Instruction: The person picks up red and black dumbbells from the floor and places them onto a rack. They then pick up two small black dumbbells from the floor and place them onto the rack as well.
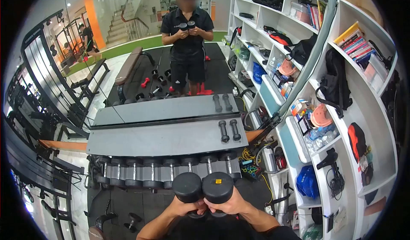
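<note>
My left hand (pixel 186 207) is wrapped round the handle of a black dumbbell (pixel 187 187), held upright in front of my body. A second black dumbbell (pixel 218 185), with a yellow mark on its end, is gripped in my right hand (pixel 233 204). The two dumbbells stand side by side, their upper heads touching or nearly so. Their lower heads are mostly hidden behind my hands. In the mirror ahead, a reflected person (pixel 186 48) holds the pair at chest height.
Ahead, a rack holds a row of dumbbells (pixel 152 171) beneath a grey top (pixel 162 138) carrying two small dumbbells (pixel 229 130). White shelves (pixel 365 171) with bags and books line the right. A dumbbell (pixel 133 222) lies on the floor, lower left; gym machines stand left.
</note>
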`<state>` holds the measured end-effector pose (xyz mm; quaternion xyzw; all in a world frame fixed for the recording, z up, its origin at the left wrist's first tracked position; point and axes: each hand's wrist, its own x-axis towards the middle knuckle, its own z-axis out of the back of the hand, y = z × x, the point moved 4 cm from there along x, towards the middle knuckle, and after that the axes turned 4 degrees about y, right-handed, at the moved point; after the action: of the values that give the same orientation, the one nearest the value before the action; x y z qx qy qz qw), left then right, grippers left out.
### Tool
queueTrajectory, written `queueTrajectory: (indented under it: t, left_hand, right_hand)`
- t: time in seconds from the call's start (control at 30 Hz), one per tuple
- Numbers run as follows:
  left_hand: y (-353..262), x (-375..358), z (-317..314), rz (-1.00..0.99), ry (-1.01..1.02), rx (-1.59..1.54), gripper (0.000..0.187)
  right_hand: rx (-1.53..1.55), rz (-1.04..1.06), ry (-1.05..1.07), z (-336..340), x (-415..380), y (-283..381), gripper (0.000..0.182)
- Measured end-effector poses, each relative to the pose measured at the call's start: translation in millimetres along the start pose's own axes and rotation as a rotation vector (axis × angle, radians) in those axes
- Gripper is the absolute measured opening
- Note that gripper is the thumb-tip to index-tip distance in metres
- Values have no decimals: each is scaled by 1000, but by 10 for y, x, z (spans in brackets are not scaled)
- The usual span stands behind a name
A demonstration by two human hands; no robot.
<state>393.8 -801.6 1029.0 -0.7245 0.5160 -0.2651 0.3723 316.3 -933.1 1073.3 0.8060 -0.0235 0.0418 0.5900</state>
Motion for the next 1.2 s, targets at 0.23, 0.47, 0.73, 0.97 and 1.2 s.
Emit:
queueTrajectory:
  t: [0.23, 0.47, 0.73, 0.97, 1.2]
  left_hand:
    - [-19, 277, 288, 51, 11, -36, 6]
    - [-146, 765, 613, 18, 89, -68, 12]
    - [-317, 1189, 990, 18, 122, -141, 6]
    - [-418, 1388, 1144, -48, 69, -106, 3]
    - [-449, 1645, 1192, -119, -10, 4, 4]
  right_hand:
    - [-6, 14, -2, 245, 291, -107, 11]
    - [-7, 21, -56, 526, 712, -115, 11]
    - [5, 5, -167, 737, 1175, -238, 12]
    - [-9, -61, -177, 931, 1424, -315, 8]
    - [-52, -37, -123, 1214, 1628, -310, 7]
